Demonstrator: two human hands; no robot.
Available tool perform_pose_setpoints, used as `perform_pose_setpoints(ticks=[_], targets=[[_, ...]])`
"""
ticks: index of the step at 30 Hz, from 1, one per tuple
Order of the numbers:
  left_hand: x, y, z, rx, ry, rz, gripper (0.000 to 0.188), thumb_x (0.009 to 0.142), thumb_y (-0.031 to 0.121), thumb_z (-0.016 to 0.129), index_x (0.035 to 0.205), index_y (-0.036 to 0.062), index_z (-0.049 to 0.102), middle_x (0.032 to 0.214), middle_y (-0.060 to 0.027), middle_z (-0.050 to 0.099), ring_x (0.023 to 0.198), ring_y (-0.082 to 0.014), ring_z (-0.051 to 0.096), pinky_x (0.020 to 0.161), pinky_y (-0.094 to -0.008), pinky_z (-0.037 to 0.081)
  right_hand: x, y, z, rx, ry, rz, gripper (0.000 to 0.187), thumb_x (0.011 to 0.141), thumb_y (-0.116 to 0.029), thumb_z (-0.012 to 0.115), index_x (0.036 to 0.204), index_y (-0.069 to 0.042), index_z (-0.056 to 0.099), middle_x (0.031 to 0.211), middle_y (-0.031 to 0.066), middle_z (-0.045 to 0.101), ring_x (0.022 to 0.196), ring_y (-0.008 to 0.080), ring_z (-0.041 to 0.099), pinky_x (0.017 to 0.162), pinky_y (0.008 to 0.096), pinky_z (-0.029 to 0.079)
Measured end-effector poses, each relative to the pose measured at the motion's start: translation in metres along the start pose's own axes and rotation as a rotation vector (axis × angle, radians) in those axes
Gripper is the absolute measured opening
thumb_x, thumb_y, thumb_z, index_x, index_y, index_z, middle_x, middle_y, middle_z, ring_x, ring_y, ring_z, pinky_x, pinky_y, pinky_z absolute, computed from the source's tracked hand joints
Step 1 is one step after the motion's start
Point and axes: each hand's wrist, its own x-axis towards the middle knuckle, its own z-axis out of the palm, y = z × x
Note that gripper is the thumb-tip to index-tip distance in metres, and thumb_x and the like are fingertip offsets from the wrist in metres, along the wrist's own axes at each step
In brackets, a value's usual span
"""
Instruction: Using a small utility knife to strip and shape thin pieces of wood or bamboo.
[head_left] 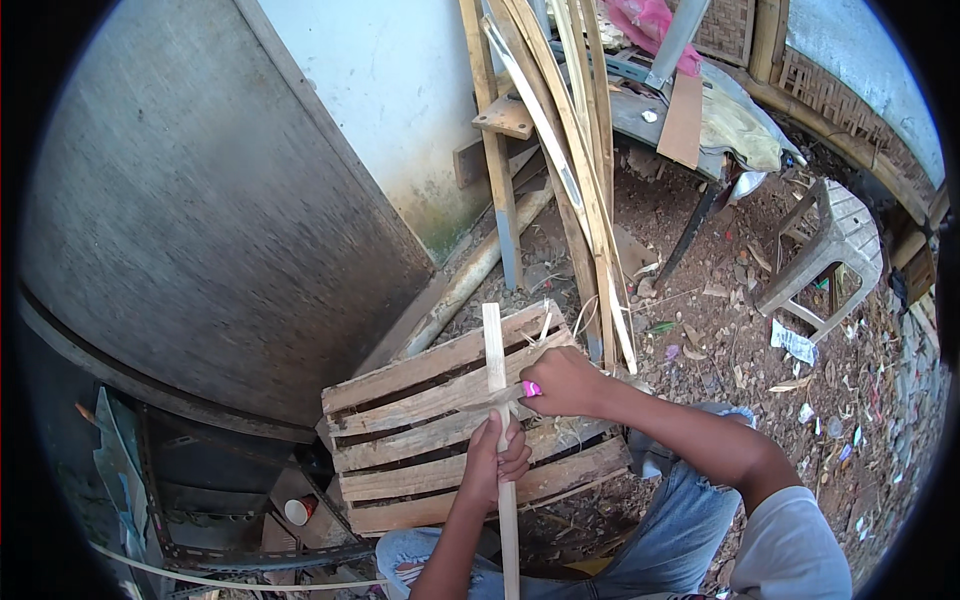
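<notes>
A pale wooden strip (494,345) stands lengthwise before me, crossing a low slatted wooden platform (390,460). My left hand (494,462) is closed around its middle, with the thumb pointing up along it. Just above, my right hand (566,384) grips a knife (531,388) by its pink handle. The blade reaches leftward across the strip, close above my left thumb, and appears to touch the wood. Thin shavings (565,433) lie on the slats beside my right forearm.
Long pale strips (580,180) lean against a post at the back. A grey plastic stool (835,250) stands on the littered dirt at right. A large wooden panel (220,200) fills the left. A cluttered table (640,118) stands behind, and a red cup (299,510) lies lower left.
</notes>
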Motion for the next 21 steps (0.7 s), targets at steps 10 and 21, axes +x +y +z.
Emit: perform_pose_setpoints(ticks=[10,21], targets=[[0.015,-0.022,-0.007,0.377,0.241,0.084,0.04,0.098,0.043,0.031,0.078,0.0092,0.038,0.052,0.0044,0.025,0.039,-0.0049,0.022,0.034,-0.0218,0.017,0.011,0.024,0.024,-0.089,0.064,0.279,0.026,0.074,-0.022,0.055,0.066,0.001,0.064,0.063,0.0233,0.06,0.064,0.0385,0.062,0.062,0.0456,0.05],[0.02,-0.03,-0.013,1.232,0.448,0.427,0.028,0.096,0.019,0.039,0.086,-0.0056,0.048,0.058,-0.0213,0.051,0.051,-0.0352,0.053,0.049,-0.0431,0.041,0.001,0.006,0.04,-0.156,-0.064,0.15,0.03,0.077,-0.024,0.055,0.064,0.002,0.063,0.063,0.0254,0.059,0.063,0.0396,0.062,0.063,0.0465,0.051]])
